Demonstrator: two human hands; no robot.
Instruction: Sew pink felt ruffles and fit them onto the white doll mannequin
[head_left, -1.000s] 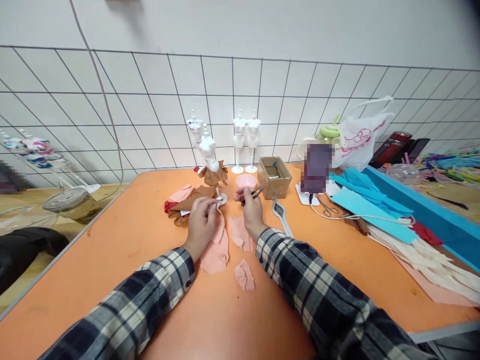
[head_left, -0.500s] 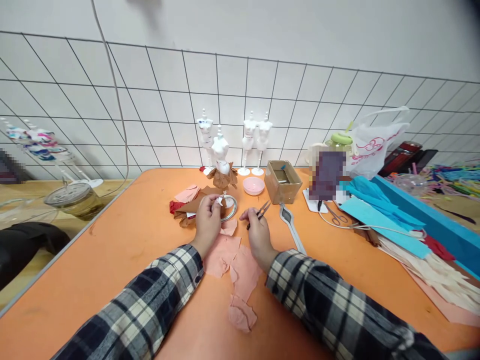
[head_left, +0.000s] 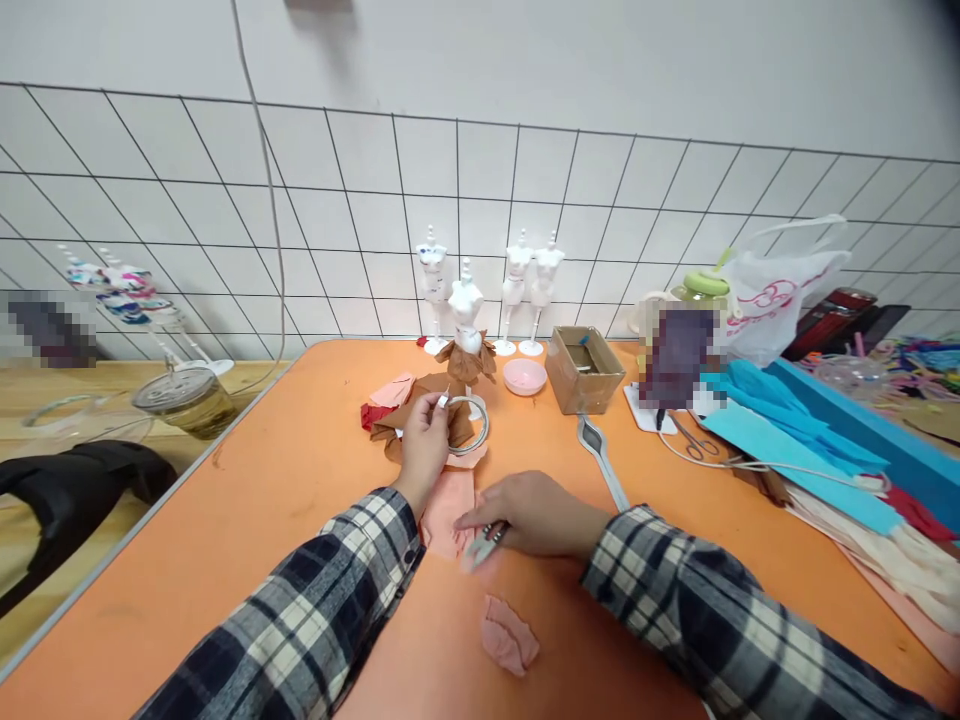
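Observation:
My left hand (head_left: 424, 447) is closed in a pinch on the loose end of a roll of clear tape (head_left: 471, 424), lifted over a brown crepe paper heap (head_left: 420, 400). My right hand (head_left: 525, 513) lies low on the orange table (head_left: 300, 470), fingers curled round small scissors (head_left: 480, 546), over a pink crepe paper piece (head_left: 448, 508). Another pink scrap (head_left: 508, 634) lies nearer me. A white mannequin with a brown skirt (head_left: 466, 330) stands just beyond the tape.
Three bare white mannequins (head_left: 525, 290) stand by the wire grid wall. A pink dish (head_left: 524, 375), a cardboard box (head_left: 584, 369), a long silver tool (head_left: 600, 455), a phone on a stand (head_left: 675, 365), blue paper sheets (head_left: 787, 430) lie right. A glass jar (head_left: 184, 400) stands left.
My right hand has dropped from the middle of the table down toward me with the scissors, onto the pink paper. The left hand still holds the tape end, the roll now hanging out.

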